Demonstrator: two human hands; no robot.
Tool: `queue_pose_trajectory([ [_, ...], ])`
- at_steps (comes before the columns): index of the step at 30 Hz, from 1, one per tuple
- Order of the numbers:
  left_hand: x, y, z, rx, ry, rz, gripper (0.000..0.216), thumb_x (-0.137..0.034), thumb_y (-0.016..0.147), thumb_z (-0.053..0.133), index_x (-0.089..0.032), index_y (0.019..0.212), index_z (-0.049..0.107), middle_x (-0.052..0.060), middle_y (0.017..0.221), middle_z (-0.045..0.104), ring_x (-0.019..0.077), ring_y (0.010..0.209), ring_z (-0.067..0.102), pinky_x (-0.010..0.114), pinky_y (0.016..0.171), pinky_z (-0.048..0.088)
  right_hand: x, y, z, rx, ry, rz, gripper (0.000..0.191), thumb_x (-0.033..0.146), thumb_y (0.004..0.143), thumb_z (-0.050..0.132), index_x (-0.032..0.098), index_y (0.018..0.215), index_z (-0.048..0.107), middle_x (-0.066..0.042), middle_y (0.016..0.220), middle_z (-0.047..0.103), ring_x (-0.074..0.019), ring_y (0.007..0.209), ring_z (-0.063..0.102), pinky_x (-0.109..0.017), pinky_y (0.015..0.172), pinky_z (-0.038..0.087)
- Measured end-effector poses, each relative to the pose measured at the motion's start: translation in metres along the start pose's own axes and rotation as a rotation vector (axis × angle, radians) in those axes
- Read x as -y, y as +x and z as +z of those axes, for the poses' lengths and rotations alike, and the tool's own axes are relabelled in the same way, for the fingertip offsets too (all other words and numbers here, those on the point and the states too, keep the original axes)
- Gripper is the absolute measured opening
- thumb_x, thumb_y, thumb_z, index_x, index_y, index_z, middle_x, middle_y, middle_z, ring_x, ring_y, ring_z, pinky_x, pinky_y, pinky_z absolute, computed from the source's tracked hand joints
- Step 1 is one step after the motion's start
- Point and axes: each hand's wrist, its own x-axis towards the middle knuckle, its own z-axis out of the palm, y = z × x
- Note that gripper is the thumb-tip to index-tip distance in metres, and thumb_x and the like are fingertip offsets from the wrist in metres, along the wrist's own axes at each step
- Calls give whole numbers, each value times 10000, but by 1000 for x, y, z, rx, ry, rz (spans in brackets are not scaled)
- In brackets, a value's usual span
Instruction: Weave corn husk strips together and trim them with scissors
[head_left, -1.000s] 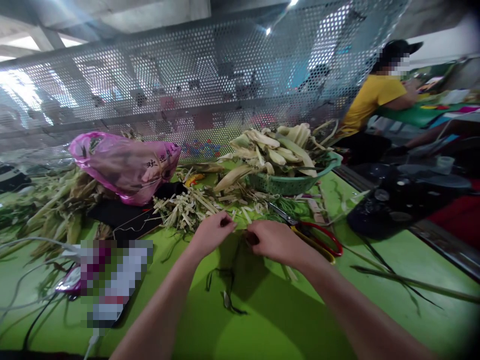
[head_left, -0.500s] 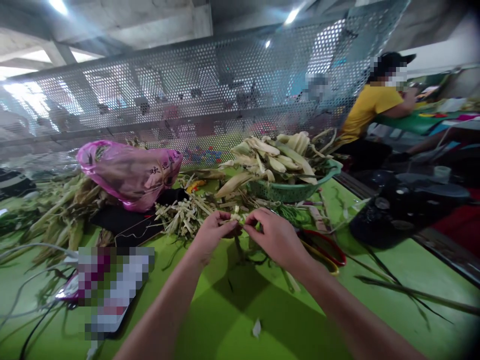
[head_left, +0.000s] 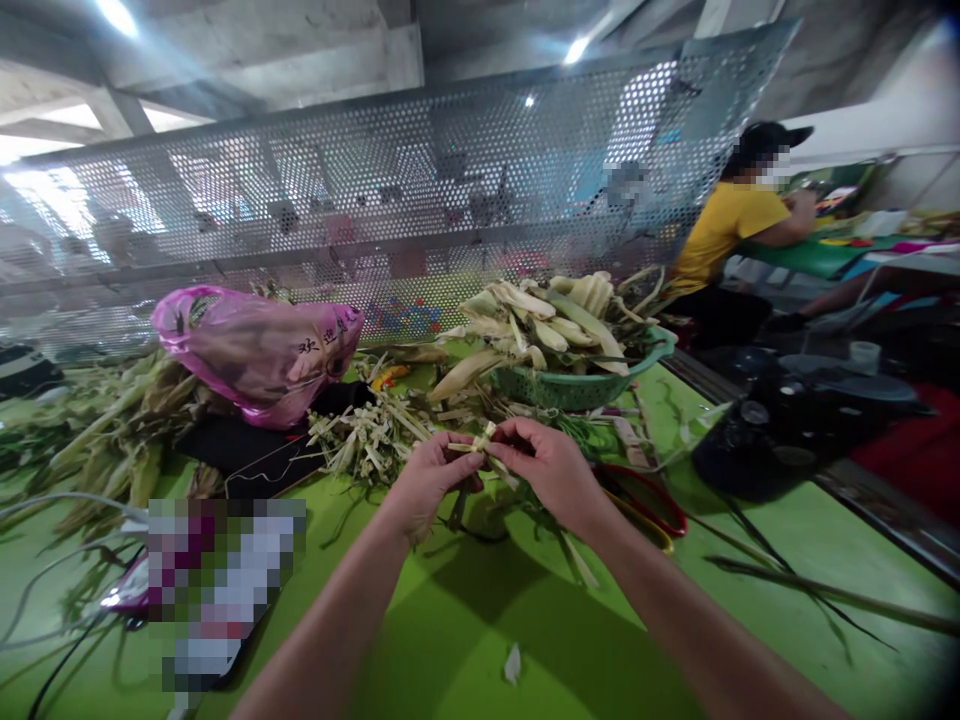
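Observation:
Both my hands meet over the middle of the green table. Between them is a small pale knotted strip, which looks like folded corn husk. My left hand pinches its left side between thumb and fingers. On the other side, my right hand pinches it with thumb and forefinger. A heap of similar small pale pieces lies just beyond my left hand. Behind my right hand stands a green plastic basket piled with dry corn husks. Red and yellow looped handles show beside my right wrist.
A pink plastic bag sits on a dark item at the left, near more loose husks. Cables and a blurred-out flat device lie front left. At right is a black container. Beyond a perforated metal screen, a person sits.
My hands have turned slightly, and the knotted strip now shows more plainly between my fingertips. Both hands still pinch it. The view has shifted a little.

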Motion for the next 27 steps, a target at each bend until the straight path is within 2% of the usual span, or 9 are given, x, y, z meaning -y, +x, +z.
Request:
queue_pose_trajectory([
  [3,0,1,-2,5,42,1,352,-286,633,792,-143,853,557,-26,678,600,68,556,552,196,564,396,-1,1,0,28,36,18,166,348,815,602,186,836,633,-13,761,645,-153,700,559,-261,646,437],
  [7,-3,1,-4,6,124,13,336,-294,593,812,-139,796,595,-23,701,596,63,556,520,209,576,404,-2,2,0,61,73,47,170,353,795,621,186,827,630,5,711,625,-129,619,527,-244,582,412],
  [11,-4,3,-2,1,144,24,360,-325,594,810,-130,840,632,0,714,616,84,611,523,221,615,417,3,0,0,69,73,43,189,374,804,613,187,828,611,15,701,590,-120,608,494,-234,568,397],
  [17,4,4,0,8,178,32,350,-383,647,767,-121,849,653,21,735,623,102,641,519,227,616,404,5,-2,0,3,-21,44,261,428,836,571,186,739,575,34,626,514,-115,590,446,-233,552,353],
  [20,6,3,1,19,219,58,305,-377,697,726,-125,858,663,20,740,623,99,635,496,219,602,381,2,0,1,5,67,113,301,467,808,595,183,716,557,42,589,490,-112,554,439,-235,524,339],
  [27,5,2,4,57,278,223,234,-342,728,704,-153,856,652,30,809,646,152,795,565,262,775,414,8,0,3,44,421,268,325,450,726,677,183,642,513,47,588,464,-92,515,432,-235,521,355],
])
